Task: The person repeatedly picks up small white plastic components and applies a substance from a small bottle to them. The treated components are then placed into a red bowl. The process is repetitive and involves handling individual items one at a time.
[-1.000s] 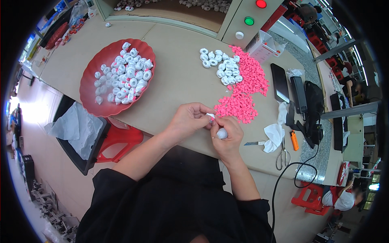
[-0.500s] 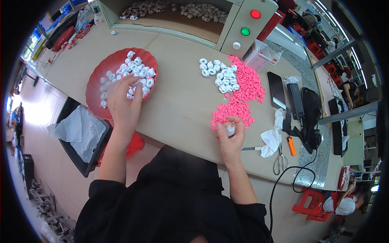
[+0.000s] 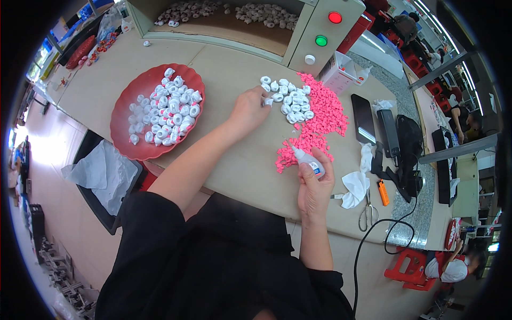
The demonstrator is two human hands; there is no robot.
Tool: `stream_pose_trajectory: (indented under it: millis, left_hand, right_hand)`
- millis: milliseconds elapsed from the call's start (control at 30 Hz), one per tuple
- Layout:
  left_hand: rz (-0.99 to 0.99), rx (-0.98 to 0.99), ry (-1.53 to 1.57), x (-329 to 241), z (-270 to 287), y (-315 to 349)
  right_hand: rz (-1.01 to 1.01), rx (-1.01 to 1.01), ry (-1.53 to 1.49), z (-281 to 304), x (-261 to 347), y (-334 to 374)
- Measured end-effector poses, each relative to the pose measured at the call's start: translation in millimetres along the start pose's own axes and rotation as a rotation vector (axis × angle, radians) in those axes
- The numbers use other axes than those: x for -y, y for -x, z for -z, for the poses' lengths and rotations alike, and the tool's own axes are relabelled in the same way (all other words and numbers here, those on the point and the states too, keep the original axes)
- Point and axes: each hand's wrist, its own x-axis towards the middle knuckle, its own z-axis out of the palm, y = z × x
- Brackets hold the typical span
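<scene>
My left hand (image 3: pixel 249 110) reaches over the table, its fingers closed on a small white piece (image 3: pixel 268 101) at the left edge of a cluster of white ring-like pieces (image 3: pixel 294 100). A squeeze bottle (image 3: pixel 310 161) with a narrow white nozzle lies in my right hand (image 3: pixel 316 188), fingers wrapped round it, the nozzle tilted up and to the left. Just beyond it spreads a pile of tiny pink pieces (image 3: pixel 326 109), running up along the white cluster. On the left, a red scalloped bowl (image 3: pixel 121 124) contains many white pieces with pink bits on them.
A cabinet (image 3: pixel 318 32) with lit red and green buttons stands at the back, white pieces inside. To the right lie a phone (image 3: pixel 364 117), tissue (image 3: pixel 354 188), scissors (image 3: pixel 368 216), an orange lighter (image 3: pixel 383 193) and a black cable (image 3: pixel 359 261). A black tray (image 3: pixel 113 224) sits below the table's left edge.
My left hand has moved from the bowl rightward to the white cluster and closed on a piece. My right hand has turned the bottle so its nozzle shows, pointing up-left.
</scene>
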Motion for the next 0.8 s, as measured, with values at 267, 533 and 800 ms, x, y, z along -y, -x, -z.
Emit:
stream_pose_trajectory:
  millis: [267, 533, 800]
  left_hand:
    - [0.339, 0.332, 0.798, -18.0, 23.0, 85.2]
    - [0.261, 0.273, 0.973, -20.3, 9.1, 111.4]
    - [0.247, 0.269, 0.934, -15.2, 4.4, 112.6]
  right_hand:
    - [0.157, 0.089, -0.050, 7.9, 10.4, 0.3]
    - [0.484, 0.148, 0.366, 7.2, -10.4, 11.4]
    - [0.550, 0.227, 0.468, 3.7, -9.9, 10.5]
